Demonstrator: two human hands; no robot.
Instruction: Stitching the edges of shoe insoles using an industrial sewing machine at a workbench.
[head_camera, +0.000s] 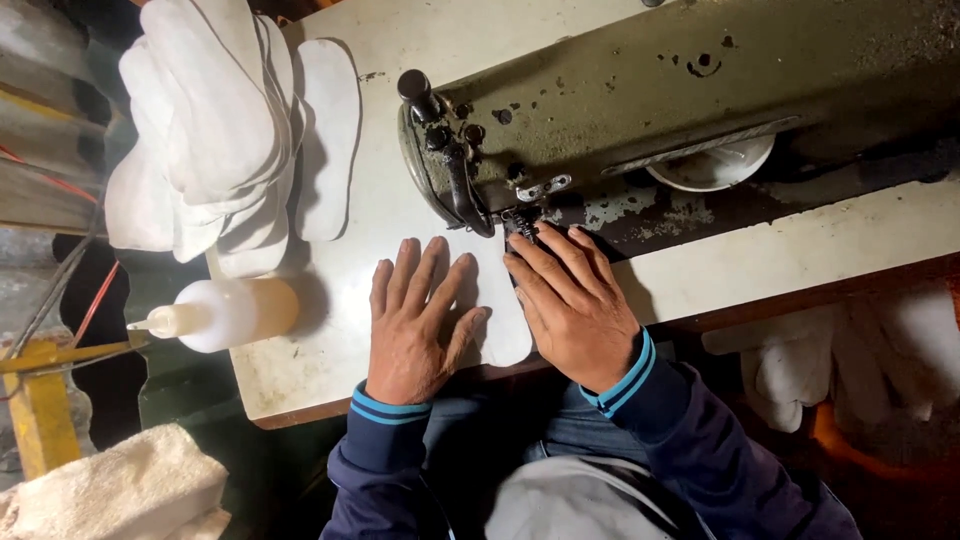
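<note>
My left hand (415, 320) lies flat with fingers spread on a white oval fabric piece (500, 320) on the sewing table (380, 230). My right hand (572, 300) presses the same piece from the right, its fingertips close to the presser foot and needle (520, 222) of an old green sewing machine (650, 90). Both wrists wear dark blue sleeves with light blue cuffs. Most of the fabric piece is hidden under my hands.
A stack of white cut fabric pieces (210, 120) sits at the table's far left, one loose piece (328, 135) beside it. A plastic squeeze bottle (225, 312) lies at the left edge. White cloth (120, 490) lies at lower left, more white pieces (830, 360) below the table's right side.
</note>
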